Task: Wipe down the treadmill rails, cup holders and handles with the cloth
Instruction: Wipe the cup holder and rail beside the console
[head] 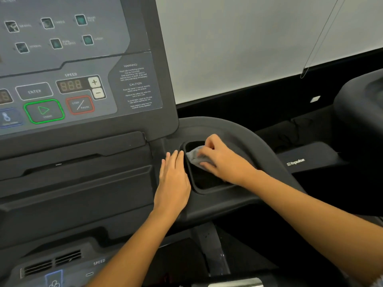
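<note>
A dark treadmill console fills the view. To the right of its control panel lies a black cup holder (209, 184), a deep rectangular recess. My right hand (222, 159) reaches into the recess and grips a small grey cloth (194, 156), bunched against the holder's far left wall. My left hand (173, 179) rests flat, fingers straight and together, on the console surface just left of the recess rim. The curved black side rail (257, 146) arcs round the holder's right side.
The control panel (62, 94) with start, stop and speed buttons stands at the upper left. A second treadmill (360, 112) sits to the right. A white wall lies behind. A chrome handle bar (236, 283) shows at the bottom edge.
</note>
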Demonstrator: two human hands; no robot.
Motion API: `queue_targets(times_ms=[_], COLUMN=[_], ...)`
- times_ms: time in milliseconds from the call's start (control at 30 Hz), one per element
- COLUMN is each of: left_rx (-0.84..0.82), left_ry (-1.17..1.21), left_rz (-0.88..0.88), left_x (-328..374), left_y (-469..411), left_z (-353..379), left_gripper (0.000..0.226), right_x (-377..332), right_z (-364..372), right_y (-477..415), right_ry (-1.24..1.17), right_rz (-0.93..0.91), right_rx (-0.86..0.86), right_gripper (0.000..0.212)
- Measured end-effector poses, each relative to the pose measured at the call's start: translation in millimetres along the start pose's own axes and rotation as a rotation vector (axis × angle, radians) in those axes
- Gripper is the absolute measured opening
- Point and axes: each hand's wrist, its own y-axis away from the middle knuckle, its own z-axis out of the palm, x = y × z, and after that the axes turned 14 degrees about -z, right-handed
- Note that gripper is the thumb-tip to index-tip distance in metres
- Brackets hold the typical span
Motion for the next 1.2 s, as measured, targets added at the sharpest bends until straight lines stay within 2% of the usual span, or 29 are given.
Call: queue_targets(times_ms=[133,200,300,467,633,700,800,900,1000,1067,1200], left_rx=[-0.002,-0.003,0.01,0.013,0.013,0.009,0.002,-0.011,-0.015,-0.014,-0.003], left_ry=[-0.051,-0.064,-0.103,-0.157,-0.175,-0.178,-0.191,-0.182,-0.191,-0.209,-0.182], left_rz=[0.017,0.017,0.025,0.034,0.036,0.041,0.048,0.035,0.022,0.024,0.037], left_x=[0.3,0.0,-1.2,-1.0,-2.9,-2.0,-0.8,1.3,2.6,1.8,-0.3], left_y=[0.0,0.2,-0.3,-0.2,-1.0,-1.0,-3.1,-9.9,-17.6,-18.7,-17.6], left_z=[0.0,-0.2,0.7,2.5,2.2,1.9,1.2,1.6,3.2,4.2,4.5], left_gripper=[0.053,0.052,0.051,0.05,0.051,0.051,0.051,0.051,0.05,0.05,0.049], right_x=[5.3,5.9,7.6,13.0,13.0,12.5,15.8,16.3,19.2,22.5,19.6], right_z=[32.0,40.4,42.8,34.2,18.5,17.7,23.0,29.7,33.5,29.0,16.1], right_y=[-22.6,-33.8,-43.2,-42.2,-23.4,-20.7,-27.1,-38.0,-39.3,-32.0,-16.6], right_ry=[0.252,0.286,0.15,-0.056,-0.332,-0.36,-0.317,-0.199,-0.18,-0.234,-0.376], right_rz=[0.0,0.037,0.148,0.233,0.196,0.188,0.208,0.255,0.254,0.231,0.182], right_rx=[-0.305,-0.426,-0.501,-0.604,-0.797,-0.801,-0.695,-0.58,-0.542,-0.582,-0.833], right_gripper=[0.029,0.031,0.036,0.046,0.035,0.031,0.025,0.027,0.031,0.034,0.029])
